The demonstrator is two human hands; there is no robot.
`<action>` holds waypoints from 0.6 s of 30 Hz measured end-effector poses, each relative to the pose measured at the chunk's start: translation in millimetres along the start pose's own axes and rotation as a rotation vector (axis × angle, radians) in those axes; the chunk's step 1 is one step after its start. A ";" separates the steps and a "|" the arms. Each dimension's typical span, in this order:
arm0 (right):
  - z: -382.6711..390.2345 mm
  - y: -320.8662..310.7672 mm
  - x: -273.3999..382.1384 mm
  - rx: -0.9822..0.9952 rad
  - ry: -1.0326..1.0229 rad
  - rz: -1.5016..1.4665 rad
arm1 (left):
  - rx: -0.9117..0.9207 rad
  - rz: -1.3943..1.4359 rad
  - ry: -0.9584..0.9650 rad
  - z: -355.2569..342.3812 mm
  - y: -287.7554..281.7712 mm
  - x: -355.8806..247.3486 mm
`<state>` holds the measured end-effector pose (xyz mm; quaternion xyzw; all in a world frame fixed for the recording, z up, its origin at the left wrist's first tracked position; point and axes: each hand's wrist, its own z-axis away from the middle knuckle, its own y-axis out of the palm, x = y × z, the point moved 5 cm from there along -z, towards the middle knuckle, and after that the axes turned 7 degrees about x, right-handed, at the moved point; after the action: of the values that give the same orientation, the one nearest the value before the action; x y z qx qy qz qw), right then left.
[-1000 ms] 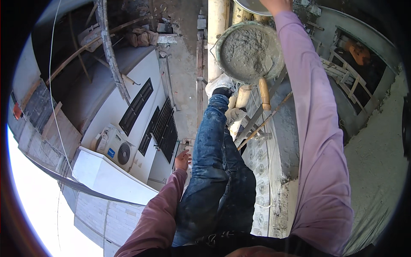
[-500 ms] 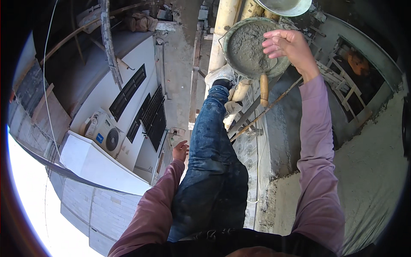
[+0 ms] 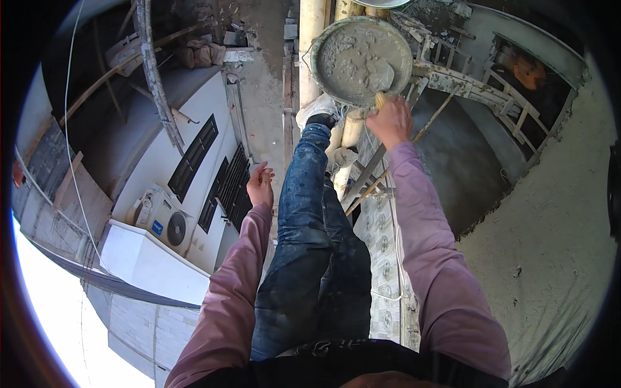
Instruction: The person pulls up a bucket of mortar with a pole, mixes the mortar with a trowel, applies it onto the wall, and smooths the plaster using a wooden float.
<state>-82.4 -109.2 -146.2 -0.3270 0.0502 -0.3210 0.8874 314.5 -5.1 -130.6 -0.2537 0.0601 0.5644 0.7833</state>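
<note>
A round pan (image 3: 313, 61) of wet grey mortar (image 3: 349, 55) rests on the bamboo poles ahead of me. In it lies a trowel, its metal blade (image 3: 383, 77) sunk partly in the mortar near the right rim. My right hand (image 3: 392, 123) is closed round the trowel's wooden handle (image 3: 380, 99), which sticks out over the near rim; most of the handle is covered by the fingers. Out to the left of my leg, my left hand (image 3: 261, 186) hangs in the air with loosely bent fingers apart, holding nothing.
My foot in a whitish cover (image 3: 318, 111) stands on bamboo poles (image 3: 310, 26) beside the pan. A second metal vessel (image 3: 381, 2) sits beyond it. Left and below are a white wall with an air-conditioner unit (image 3: 162, 218); a rough cement wall (image 3: 550, 213) rises on the right.
My right hand has come down from above the mortar to the near rim and taken hold of the trowel handle. My left hand has risen slightly. The view has shifted.
</note>
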 end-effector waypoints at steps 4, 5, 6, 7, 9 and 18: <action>24.2 -95.3 32.3 0.136 -0.166 0.193 | 0.124 0.158 0.082 -9.9 46.1 -89.2; 25.8 -113.7 39.6 0.080 -0.251 0.319 | 0.116 0.244 0.126 -7.9 51.7 -107.9; 29.4 -126.6 41.2 0.028 -0.327 0.453 | 0.117 0.336 0.162 -0.9 63.2 -115.8; 24.7 -131.6 42.4 0.030 -0.335 0.457 | 0.109 0.341 0.160 9.6 73.3 -116.8; -1.4 -127.0 39.6 0.318 -0.306 0.632 | 0.144 0.567 0.044 30.8 102.0 -113.6; -27.8 62.5 -21.3 0.572 -0.012 -0.903 | 0.489 0.588 -0.545 156.6 207.9 -58.4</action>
<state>-74.0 -75.4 -208.7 -0.0628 -0.1903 -0.6700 0.7148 73.5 66.6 -41.6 0.1233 0.0527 0.7776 0.6143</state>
